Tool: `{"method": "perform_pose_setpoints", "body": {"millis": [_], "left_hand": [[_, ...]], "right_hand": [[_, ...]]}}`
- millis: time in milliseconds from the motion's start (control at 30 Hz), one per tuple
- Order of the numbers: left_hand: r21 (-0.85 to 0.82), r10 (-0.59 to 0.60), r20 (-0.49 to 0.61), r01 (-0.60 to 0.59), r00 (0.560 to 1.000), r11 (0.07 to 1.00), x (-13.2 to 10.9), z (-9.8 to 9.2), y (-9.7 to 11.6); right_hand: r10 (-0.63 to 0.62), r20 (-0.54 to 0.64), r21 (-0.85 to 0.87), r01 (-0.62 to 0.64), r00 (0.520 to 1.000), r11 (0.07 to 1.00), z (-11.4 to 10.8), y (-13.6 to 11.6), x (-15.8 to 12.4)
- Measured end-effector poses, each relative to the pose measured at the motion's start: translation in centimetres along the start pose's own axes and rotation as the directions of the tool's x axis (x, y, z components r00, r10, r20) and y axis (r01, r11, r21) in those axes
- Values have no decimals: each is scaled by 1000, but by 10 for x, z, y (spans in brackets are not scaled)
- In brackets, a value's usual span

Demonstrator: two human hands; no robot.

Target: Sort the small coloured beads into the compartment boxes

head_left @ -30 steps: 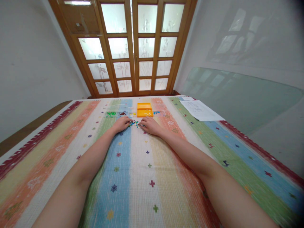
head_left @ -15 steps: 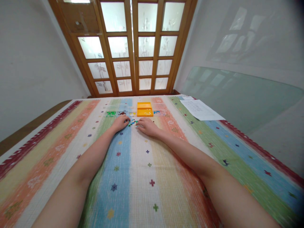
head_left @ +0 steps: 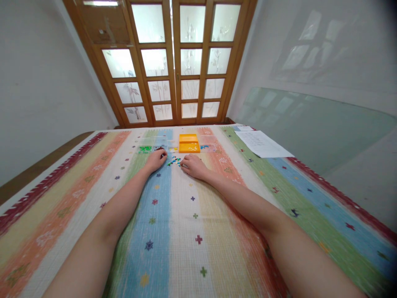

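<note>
Small mixed-colour pieces (head_left: 174, 160), green, blue and white among them, lie in a loose pile on the striped tablecloth. To the left of the pile, my left hand (head_left: 157, 160) has its thumb and fingers curled together; anything between the tips is too small to make out. On the other side, my right hand (head_left: 193, 165) rests with bent fingers at the pile's right edge, its fingertips pressed down by the pieces. Just beyond the hands stands an open yellow box (head_left: 189, 147) with a few pale pieces in it.
Left of the yellow box, clear containers hold green pieces (head_left: 145, 148), dark red pieces (head_left: 159, 148) and yellow pieces (head_left: 173, 149). Blue pieces (head_left: 204, 147) sit in a clear container to its right. A printed paper sheet (head_left: 263, 143) lies at the table's right edge.
My left hand has drawn slightly left, away from the pile. My right hand has shifted a little to the right, so more of the pieces show between the hands.
</note>
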State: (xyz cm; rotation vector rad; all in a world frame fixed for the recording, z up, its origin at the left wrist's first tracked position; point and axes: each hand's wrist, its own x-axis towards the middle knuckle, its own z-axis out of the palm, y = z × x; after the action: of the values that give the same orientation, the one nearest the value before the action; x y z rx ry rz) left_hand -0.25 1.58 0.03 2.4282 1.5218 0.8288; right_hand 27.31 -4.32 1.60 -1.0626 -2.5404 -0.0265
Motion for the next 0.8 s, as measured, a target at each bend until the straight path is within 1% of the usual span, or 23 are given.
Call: {"method": "perform_pose_setpoints", "body": {"millis": [233, 300, 333, 400, 467, 533, 600, 667, 733, 800], "left_hand": [[-144, -115, -122, 97, 986, 985, 1, 1, -9], [-217, -170, -173, 130, 970, 967, 3, 1, -12], [-260, -206, -211, 149, 956, 954, 5, 1, -13], [-353, -296, -311, 180, 903, 918, 8, -1, -18], [-450, -390, -405, 191, 827, 872, 10, -3, -26], [-538, -478, -462, 193, 747, 821, 13, -5, -36], [-611, -557, -486, 195, 673, 767, 14, -8, -49], [-675, -632, -486, 201, 604, 710, 14, -10, -62], [-724, -687, -471, 202, 554, 660, 14, -13, -71], [-758, -719, -457, 195, 523, 623, 13, -15, -76]], "right_hand": [[-41, -24, 60, 42, 999, 997, 4, 2, 1], [-53, -30, 68, 55, 998, 996, 5, 3, 2], [-58, -34, 71, 60, 998, 996, 6, 3, 2], [-64, -37, 73, 66, 997, 995, 6, 3, 2], [-67, -37, 72, 70, 997, 995, 7, 4, 3], [-72, -32, 72, 74, 997, 995, 7, 4, 3], [-79, -28, 76, 81, 996, 994, 8, 5, 2], [-88, -33, 79, 90, 996, 993, 9, 5, 2], [-95, -43, 73, 98, 994, 992, 11, 6, 2], [-101, -51, 68, 104, 994, 992, 13, 7, 3]]}}
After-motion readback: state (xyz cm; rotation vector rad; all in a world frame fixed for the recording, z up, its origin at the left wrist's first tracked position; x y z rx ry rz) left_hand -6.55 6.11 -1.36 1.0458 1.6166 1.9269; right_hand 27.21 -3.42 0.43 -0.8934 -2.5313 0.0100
